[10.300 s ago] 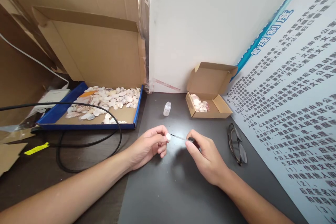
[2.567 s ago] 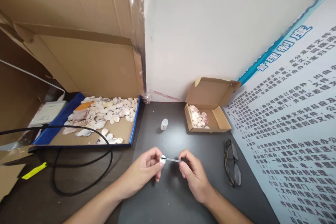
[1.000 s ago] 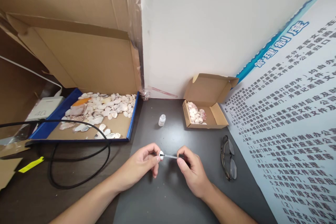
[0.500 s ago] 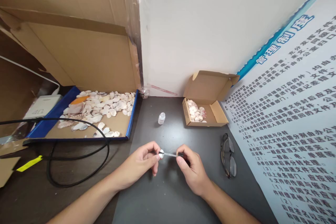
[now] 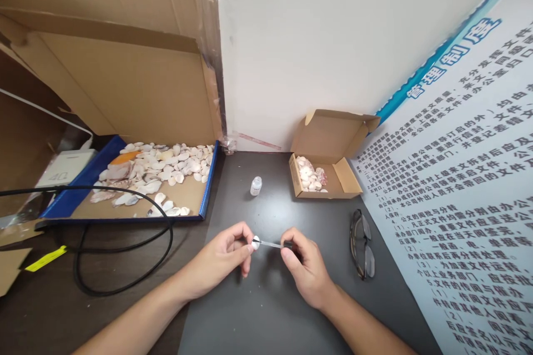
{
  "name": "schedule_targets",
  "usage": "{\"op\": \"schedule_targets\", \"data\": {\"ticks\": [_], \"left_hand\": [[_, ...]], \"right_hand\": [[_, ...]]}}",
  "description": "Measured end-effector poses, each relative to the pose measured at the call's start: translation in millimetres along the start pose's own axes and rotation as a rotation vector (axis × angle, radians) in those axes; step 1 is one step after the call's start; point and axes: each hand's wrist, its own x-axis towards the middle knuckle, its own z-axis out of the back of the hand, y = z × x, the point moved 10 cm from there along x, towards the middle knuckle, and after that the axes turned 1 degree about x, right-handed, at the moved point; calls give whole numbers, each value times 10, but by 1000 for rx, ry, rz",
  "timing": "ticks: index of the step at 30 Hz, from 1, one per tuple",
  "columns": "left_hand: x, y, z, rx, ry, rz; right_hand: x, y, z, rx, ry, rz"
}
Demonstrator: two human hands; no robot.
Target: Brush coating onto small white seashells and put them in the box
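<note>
My left hand (image 5: 233, 252) pinches a small white shell (image 5: 255, 243) between thumb and fingers. In my right hand (image 5: 305, 263) is a small brush (image 5: 270, 244) with a black cap handle and a pale thin stem. Its dark tip meets the face of the shell. Beyond both hands stands a little clear bottle (image 5: 256, 186) with a white label, upright and without a cap. My fingers cover part of the shell and most of the brush's cap.
A blue-edged cardboard box (image 5: 202, 188) full of shells lies at the left, with a black cable (image 5: 170, 227) looping before it. Rear right, a small open carton (image 5: 325, 195) holds more shells. Glasses (image 5: 361, 244) lie right of my hand, near the printed wall poster (image 5: 466, 222).
The brush tip stays at the shell, with my right hand shifted very slightly right. The whole view has moved a little; the bottle and boxes stay in place.
</note>
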Motion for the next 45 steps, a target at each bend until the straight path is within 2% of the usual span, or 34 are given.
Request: {"op": "schedule_targets", "data": {"ticks": [7,14,23,29,35,41,45], "left_hand": [[-2,-11,-10,1,2,3],[-13,-16,2,-24,7,1],[-2,-19,28,-53,4,-15],[-6,2,45,-75,-2,-13],[3,1,58,-172,-14,6],[-24,-42,51,-232,-37,22],[-36,-79,37,-256,-39,21]], "right_hand": [[20,11,71,-42,-69,1],[33,45,-12,-29,11,23],[20,30,59,-53,-60,8],[33,29,-6,-15,9,7],[40,16,81,-56,-78,-4],[22,21,-4,-14,6,4],[35,16,38,-60,-43,-5]]}}
